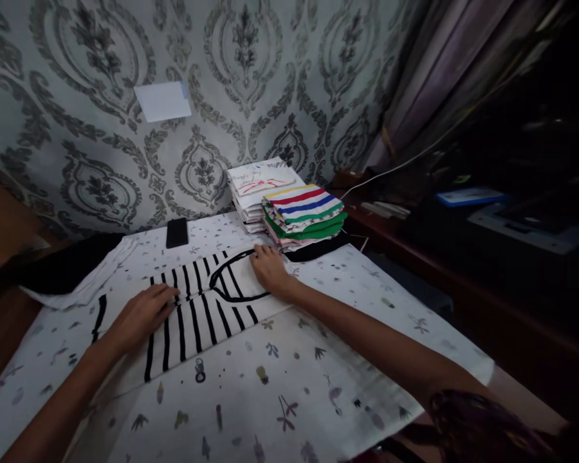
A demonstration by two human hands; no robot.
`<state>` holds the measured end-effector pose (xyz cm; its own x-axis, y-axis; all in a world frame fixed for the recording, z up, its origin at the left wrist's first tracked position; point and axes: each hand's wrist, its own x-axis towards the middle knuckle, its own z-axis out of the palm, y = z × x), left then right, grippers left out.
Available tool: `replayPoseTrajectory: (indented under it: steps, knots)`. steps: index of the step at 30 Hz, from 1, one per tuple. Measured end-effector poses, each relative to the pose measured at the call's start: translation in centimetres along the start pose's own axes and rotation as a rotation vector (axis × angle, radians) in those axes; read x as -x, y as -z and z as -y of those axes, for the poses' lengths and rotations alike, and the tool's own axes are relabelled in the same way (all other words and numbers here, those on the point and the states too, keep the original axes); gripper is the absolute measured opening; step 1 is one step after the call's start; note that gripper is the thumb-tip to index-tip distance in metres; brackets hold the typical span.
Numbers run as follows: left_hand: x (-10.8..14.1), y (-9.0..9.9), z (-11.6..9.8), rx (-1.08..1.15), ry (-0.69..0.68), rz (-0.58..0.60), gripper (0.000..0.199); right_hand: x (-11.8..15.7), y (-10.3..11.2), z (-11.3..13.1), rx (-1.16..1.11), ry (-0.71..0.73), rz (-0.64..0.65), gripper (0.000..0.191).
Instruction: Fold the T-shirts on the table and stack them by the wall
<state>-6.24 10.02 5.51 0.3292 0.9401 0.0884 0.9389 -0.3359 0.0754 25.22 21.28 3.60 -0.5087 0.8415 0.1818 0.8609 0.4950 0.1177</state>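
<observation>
A white shirt with black stripes [193, 331] and a black-trimmed neckline lies spread over the patterned tablecloth, its sides folded inward. My left hand [145, 313] rests on the striped part, fingers stretched out over the fabric. At the neckline, my right hand [270, 270] has its fingers bent and closed on the collar edge; the fingertips are partly hidden. Just beyond it stands a stack of folded clothes [306, 209] with a multicoloured striped piece on top. A second folded stack [265, 177] with a white printed piece on top sits behind.
A black phone [177, 233] lies near the wall. Black and white garments [82, 267] are at the left edge of the table. A black cloth [318, 248] pokes out by the stacks. White paper [163, 101] is on the wall; a cable [415, 159] runs along the right.
</observation>
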Motion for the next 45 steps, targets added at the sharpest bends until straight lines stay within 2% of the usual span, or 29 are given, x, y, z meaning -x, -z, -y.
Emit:
replayPoseTrajectory:
  steps: [4,10,14,17,19,23,27,32,35,38,41,45]
  knots:
    - [-2.1,-1.2,-1.3,-0.02,-0.051,0.002,0.032,1.0,-1.2,0.9,-0.118,0.137,-0.014,0.037]
    - [-3.6,-1.0,-2.8,-0.139,0.001,0.073,0.028,-0.3,-2.0,-0.7,-0.221,-0.029,0.022,0.041]
    - [-3.7,-0.9,-3.0,-0.064,0.01,0.04,0.025,-0.4,-1.9,-1.4,-0.244,-0.027,0.044,0.038]
    - [-3.6,-1.0,-2.9,-0.002,-0.001,0.04,0.024,0.0,-1.1,-0.5,-0.269,0.021,0.046,0.034]
    - [-3.3,-1.0,-2.9,0.031,-0.007,0.046,0.026,0.1,-0.3,1.2,-0.322,0.12,0.024,0.035]
    - [-1.8,-0.9,-2.7,0.119,0.009,-0.009,0.03,0.2,1.0,5.6,-0.478,0.392,-0.038,0.037]
    - [1.5,-0.7,-0.7,0.128,0.123,-0.068,0.03,0.0,0.5,8.5,-0.528,0.539,-0.022,0.03]
    - [7.3,0.1,4.1,0.211,0.319,-0.185,0.025,-0.2,-1.2,8.8,-0.564,0.533,-0.018,0.028]
    - [9.7,0.7,6.3,0.269,0.432,-0.222,0.023,0.0,-1.3,8.8,-0.584,0.52,-0.019,0.027]
    - [10.6,1.0,7.1,0.216,0.417,-0.171,0.023,0.0,-1.3,9.1,-0.587,0.505,-0.018,0.027]
    - [10.3,1.1,7.0,0.064,0.365,-0.098,0.022,0.0,-1.4,9.3,-0.582,0.494,-0.035,0.026]
    - [10.0,1.4,6.6,-0.076,0.363,-0.032,0.023,-0.1,-1.7,9.5,-0.577,0.474,-0.06,0.026]
